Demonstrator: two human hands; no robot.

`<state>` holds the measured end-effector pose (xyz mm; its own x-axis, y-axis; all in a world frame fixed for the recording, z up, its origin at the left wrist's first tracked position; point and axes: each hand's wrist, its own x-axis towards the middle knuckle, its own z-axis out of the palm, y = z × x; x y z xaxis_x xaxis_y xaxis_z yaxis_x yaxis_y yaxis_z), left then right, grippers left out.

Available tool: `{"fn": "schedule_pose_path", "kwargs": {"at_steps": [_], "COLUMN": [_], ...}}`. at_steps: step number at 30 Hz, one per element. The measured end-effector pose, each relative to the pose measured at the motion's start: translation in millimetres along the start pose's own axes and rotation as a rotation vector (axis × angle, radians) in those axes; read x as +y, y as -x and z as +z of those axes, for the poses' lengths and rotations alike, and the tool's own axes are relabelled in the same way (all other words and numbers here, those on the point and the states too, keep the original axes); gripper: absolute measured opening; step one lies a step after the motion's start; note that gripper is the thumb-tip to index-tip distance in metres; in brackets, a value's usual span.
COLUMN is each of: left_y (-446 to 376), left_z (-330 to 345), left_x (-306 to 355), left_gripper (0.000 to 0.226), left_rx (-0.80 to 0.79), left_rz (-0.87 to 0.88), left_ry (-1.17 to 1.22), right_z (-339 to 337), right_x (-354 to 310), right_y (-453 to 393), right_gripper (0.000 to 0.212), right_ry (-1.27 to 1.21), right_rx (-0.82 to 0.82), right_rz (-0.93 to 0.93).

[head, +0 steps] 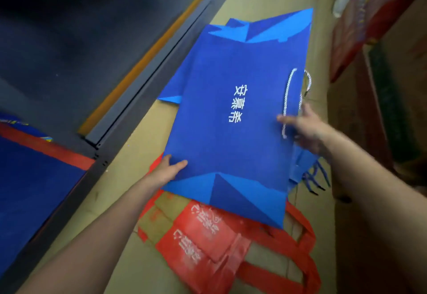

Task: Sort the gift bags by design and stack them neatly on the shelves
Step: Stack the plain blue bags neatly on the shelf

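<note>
Here, from the head view: a flat blue gift bag [231, 120] with white lettering, held just above the floor [129, 155] between both hands. Left hand [167, 170] gripping the near left edge, thumb lying on top, fingers hidden beneath. Right hand [305, 127] at the right side near the white cord handles [286, 99], fingers spread over the edge and blurred; whether pinching the cord or only steadying the bag, cannot tell. More blue bags [178, 85] of the same look lying flat under it on the floor. Below, nearer the body, red bags [208, 236] with long red straps, partly under the blue one. To the left, a dark shelf [69, 39] standing bare in its middle, and a lower shelf already carrying a flat blue stack [34, 189] with a red band.

Probably the sorting step: blue design being gathered apart from red. Next move likely calls for squaring this bag with its fellows, tucking the cords in, then lifting the set level and sliding it flat onto the shelf at left without snagging the red straps.
</note>
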<state>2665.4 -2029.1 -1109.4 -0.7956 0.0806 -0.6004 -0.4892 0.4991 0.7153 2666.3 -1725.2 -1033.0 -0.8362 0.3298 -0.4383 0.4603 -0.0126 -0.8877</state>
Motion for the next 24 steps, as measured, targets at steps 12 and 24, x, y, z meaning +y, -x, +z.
{"fn": "schedule_pose_path", "kwargs": {"at_steps": [12, 24], "left_y": [-142.3, -224.8], "left_z": [-45.6, -57.8], "left_x": [69.3, 68.5], "left_gripper": [0.108, 0.099], "left_rx": [-0.145, 0.043], "left_rz": [0.190, 0.200], "left_ry": [-0.903, -0.957], "right_z": [62.7, 114.0], "right_x": [-65.3, 4.1], "right_y": [-173.7, -192.9], "right_gripper": [0.051, 0.054], "right_ry": [0.376, 0.147], "right_rx": [0.322, 0.275], "right_rz": [-0.215, 0.080]}}
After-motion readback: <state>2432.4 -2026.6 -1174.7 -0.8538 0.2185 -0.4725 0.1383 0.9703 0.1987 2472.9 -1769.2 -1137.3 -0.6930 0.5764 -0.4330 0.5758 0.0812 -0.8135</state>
